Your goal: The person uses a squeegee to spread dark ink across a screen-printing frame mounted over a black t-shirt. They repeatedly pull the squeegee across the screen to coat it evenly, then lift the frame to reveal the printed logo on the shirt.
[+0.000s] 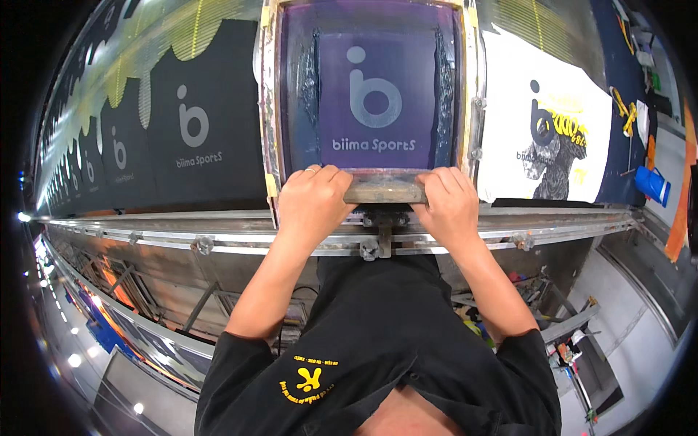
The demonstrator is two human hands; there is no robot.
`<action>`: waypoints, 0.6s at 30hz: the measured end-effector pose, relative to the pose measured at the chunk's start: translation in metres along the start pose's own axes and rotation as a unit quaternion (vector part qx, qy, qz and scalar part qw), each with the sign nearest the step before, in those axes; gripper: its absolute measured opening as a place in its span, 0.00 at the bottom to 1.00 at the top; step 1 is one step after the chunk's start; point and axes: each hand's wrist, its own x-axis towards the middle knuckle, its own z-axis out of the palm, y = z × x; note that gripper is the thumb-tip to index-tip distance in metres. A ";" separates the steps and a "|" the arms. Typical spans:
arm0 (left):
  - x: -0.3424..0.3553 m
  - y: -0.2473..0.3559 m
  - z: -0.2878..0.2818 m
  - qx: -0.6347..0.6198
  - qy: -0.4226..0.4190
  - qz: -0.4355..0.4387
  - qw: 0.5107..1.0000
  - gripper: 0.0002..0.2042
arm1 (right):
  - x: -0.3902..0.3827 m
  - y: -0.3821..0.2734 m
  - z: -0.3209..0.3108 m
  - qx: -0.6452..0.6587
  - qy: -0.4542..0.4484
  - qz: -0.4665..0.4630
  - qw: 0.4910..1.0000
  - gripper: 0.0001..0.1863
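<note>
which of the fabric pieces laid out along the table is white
The white piece just right of the framed screen, with black and yellow printing; the black pieces lie to the screen's left.

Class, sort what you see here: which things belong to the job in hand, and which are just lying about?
Job in hand:
long grey-brown bar, gripped by the left hand and right hand
framed rectangular purple screen
black fabric panels with pale grey prints, probably

Apparently lying about:
blue plastic container
slim yellow object, kind unclear
</note>
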 end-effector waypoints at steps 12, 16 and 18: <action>0.252 -0.084 -0.047 0.095 -0.026 -0.024 0.995 0.28 | 0.248 0.094 -0.024 -0.063 -0.006 0.090 0.994 0.30; 0.187 -0.069 -0.020 0.080 -0.015 -0.044 0.996 0.22 | 0.191 0.077 -0.004 -0.082 -0.015 0.075 0.994 0.23; 0.130 -0.042 -0.007 0.049 -0.016 -0.031 0.998 0.18 | 0.126 0.060 -0.001 -0.080 -0.008 0.047 0.996 0.21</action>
